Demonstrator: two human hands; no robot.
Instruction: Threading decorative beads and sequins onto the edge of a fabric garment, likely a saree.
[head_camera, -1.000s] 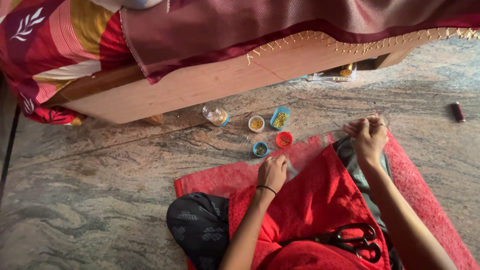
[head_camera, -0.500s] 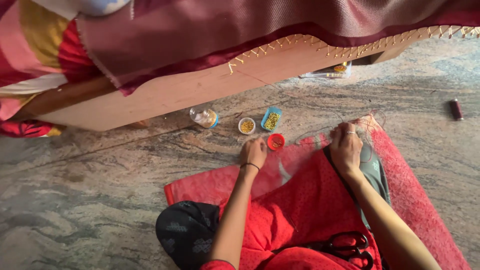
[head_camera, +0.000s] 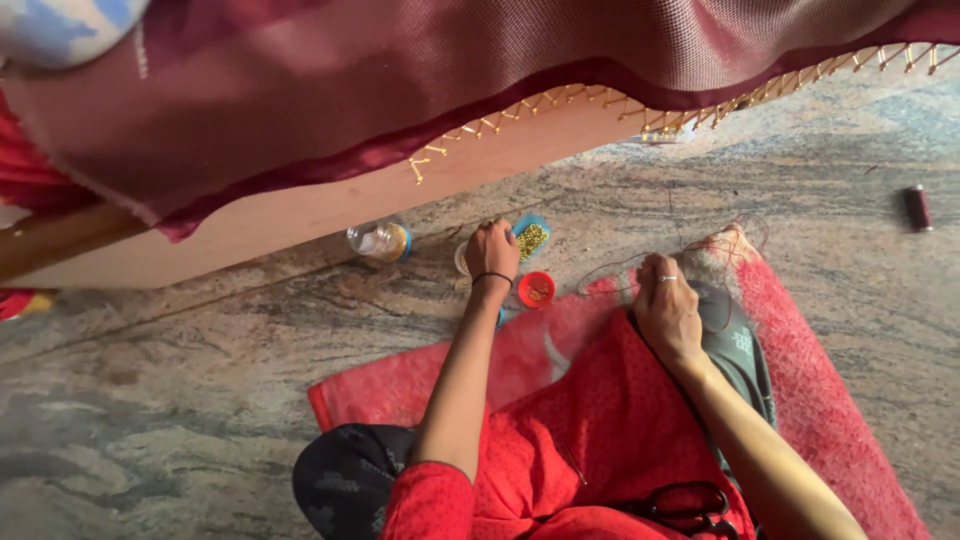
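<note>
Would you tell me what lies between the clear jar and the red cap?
In the head view, the left hand lies between clear jar and red cap.

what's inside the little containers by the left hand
The blue container holds small gold-coloured beads, and the red cup a few tiny bits. The left hand covers another container, so its contents cannot be seen.

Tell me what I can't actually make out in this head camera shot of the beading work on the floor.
- The container under the left hand: hidden by the hand.
- What the right hand pinches: too small; only thin thread shows.
- The scissors: partly cut off by the bottom edge.
- The contents of the clear jar: too blurred to tell.
- The dark spool: too small for detail.
</note>
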